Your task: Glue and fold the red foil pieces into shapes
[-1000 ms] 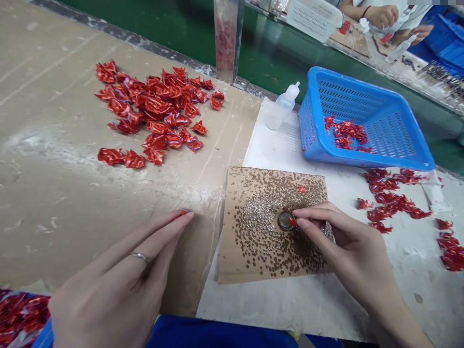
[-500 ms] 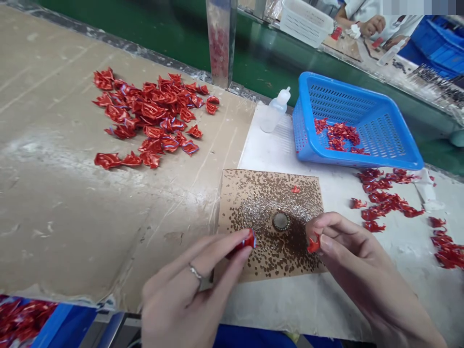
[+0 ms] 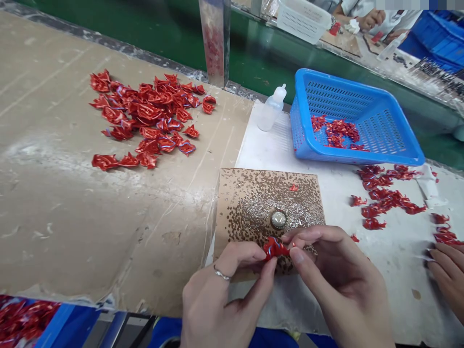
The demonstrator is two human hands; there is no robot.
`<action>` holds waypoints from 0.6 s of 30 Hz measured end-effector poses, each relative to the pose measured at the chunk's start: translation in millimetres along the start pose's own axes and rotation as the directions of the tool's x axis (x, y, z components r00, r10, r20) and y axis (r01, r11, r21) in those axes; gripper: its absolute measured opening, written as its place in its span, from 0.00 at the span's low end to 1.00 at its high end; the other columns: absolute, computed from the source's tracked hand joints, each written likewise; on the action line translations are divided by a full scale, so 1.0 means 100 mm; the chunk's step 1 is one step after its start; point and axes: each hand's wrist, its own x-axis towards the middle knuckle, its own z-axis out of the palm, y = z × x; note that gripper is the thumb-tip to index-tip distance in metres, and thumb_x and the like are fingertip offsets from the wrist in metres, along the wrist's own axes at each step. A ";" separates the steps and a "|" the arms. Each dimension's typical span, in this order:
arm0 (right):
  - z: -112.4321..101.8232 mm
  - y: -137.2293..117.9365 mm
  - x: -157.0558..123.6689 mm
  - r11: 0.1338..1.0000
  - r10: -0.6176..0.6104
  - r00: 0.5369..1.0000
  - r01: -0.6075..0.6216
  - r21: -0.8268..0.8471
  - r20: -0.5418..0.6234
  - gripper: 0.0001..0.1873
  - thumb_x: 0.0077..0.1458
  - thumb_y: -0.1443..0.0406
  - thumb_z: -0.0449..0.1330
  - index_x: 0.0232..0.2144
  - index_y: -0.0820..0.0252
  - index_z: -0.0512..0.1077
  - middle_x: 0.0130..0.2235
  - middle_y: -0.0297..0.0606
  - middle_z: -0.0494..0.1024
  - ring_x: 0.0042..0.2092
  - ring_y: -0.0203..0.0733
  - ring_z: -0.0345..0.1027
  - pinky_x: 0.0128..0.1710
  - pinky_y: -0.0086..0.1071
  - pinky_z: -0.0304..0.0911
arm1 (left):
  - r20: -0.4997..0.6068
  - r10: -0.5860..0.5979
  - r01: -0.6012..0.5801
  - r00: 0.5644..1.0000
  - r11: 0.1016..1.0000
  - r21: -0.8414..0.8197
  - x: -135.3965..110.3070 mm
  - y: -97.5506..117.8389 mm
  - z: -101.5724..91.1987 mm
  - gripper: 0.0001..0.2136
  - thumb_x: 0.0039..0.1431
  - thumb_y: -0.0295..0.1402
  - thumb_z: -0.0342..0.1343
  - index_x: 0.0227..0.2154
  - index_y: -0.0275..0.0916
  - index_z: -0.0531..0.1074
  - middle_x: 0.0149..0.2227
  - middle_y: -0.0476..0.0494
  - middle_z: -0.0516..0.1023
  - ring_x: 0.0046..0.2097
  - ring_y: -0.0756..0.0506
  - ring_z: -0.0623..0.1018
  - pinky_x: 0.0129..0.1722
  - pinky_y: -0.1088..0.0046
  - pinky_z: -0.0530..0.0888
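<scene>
My left hand (image 3: 221, 295), with a ring on one finger, and my right hand (image 3: 337, 285) meet over the near edge of a brown glue-spotted card (image 3: 246, 203). Both pinch one small red foil piece (image 3: 274, 247) between their fingertips. Just beyond the fingers a small round glue-filled cap (image 3: 278, 220) sits on the card. A tiny red scrap (image 3: 293, 187) lies farther back on the card.
A pile of red foil pieces (image 3: 145, 116) lies at the left on the tan board. A blue basket (image 3: 362, 121) holds more, with a squeeze bottle (image 3: 270, 108) beside it. Loose red pieces (image 3: 384, 198) lie at the right. Another person's hand (image 3: 447, 270) rests at the right edge.
My left hand carried its red piece rightward and my right hand came off the cap; the two hands have joined on one red piece. Another person's hand appeared at the right edge.
</scene>
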 end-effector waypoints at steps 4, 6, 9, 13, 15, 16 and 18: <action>0.10 0.00 -0.04 0.999 0.042 0.995 -0.040 0.022 -0.092 0.07 0.71 0.66 0.71 0.48 0.45 0.82 0.44 0.33 0.89 0.43 0.40 0.88 0.44 0.28 0.86 | 0.007 0.007 -0.007 1.000 1.000 0.030 0.01 0.01 -0.01 0.08 0.71 0.26 0.65 0.45 0.49 0.77 0.37 0.61 0.88 0.33 0.54 0.89 0.41 0.87 0.86; 0.13 -0.01 -0.05 0.999 0.053 0.993 -0.053 0.002 -0.105 0.06 0.71 0.65 0.71 0.47 0.47 0.82 0.44 0.34 0.89 0.43 0.41 0.88 0.44 0.29 0.87 | 0.007 0.028 -0.029 1.000 0.999 0.044 0.01 0.02 -0.01 0.09 0.72 0.26 0.64 0.46 0.49 0.76 0.37 0.61 0.88 0.34 0.55 0.88 0.42 0.88 0.85; 0.13 -0.02 -0.03 0.999 0.028 0.996 -0.031 -0.031 -0.082 0.06 0.71 0.66 0.70 0.47 0.48 0.83 0.43 0.34 0.89 0.43 0.41 0.88 0.43 0.29 0.87 | 0.016 0.050 -0.051 0.999 0.996 0.070 0.00 0.04 -0.01 0.08 0.72 0.25 0.63 0.46 0.48 0.76 0.37 0.60 0.87 0.33 0.55 0.88 0.41 0.88 0.85; 0.08 -0.03 -0.01 1.000 -0.008 0.999 0.007 -0.029 -0.036 0.08 0.71 0.68 0.69 0.46 0.46 0.83 0.43 0.33 0.90 0.42 0.40 0.89 0.43 0.27 0.86 | 0.008 0.084 -0.084 0.996 0.995 0.050 -0.03 0.04 -0.02 0.10 0.72 0.22 0.61 0.45 0.47 0.75 0.37 0.58 0.87 0.35 0.54 0.88 0.42 0.85 0.86; 0.08 -0.02 -0.02 1.000 0.012 0.999 -0.012 -0.015 -0.040 0.07 0.71 0.68 0.69 0.44 0.46 0.83 0.45 0.33 0.91 0.45 0.41 0.90 0.45 0.28 0.86 | 0.031 0.118 -0.120 0.993 0.991 0.056 -0.03 0.00 -0.03 0.10 0.72 0.21 0.61 0.45 0.47 0.75 0.37 0.57 0.87 0.36 0.53 0.88 0.43 0.83 0.86; 0.09 -0.01 -0.03 0.999 0.033 0.998 -0.034 -0.005 -0.045 0.06 0.72 0.67 0.69 0.43 0.47 0.82 0.45 0.34 0.91 0.45 0.42 0.90 0.45 0.29 0.87 | 0.048 0.130 -0.133 0.990 0.989 0.064 -0.03 -0.02 -0.04 0.10 0.72 0.21 0.62 0.45 0.47 0.75 0.38 0.56 0.88 0.36 0.53 0.88 0.44 0.82 0.87; 0.14 0.03 -0.06 0.998 0.065 0.996 -0.063 0.025 -0.059 0.03 0.72 0.65 0.69 0.42 0.48 0.81 0.42 0.34 0.90 0.43 0.43 0.90 0.42 0.29 0.87 | 0.082 0.158 -0.164 0.984 0.984 0.074 0.00 -0.07 -0.06 0.11 0.71 0.21 0.61 0.45 0.47 0.75 0.38 0.55 0.88 0.36 0.51 0.89 0.43 0.80 0.87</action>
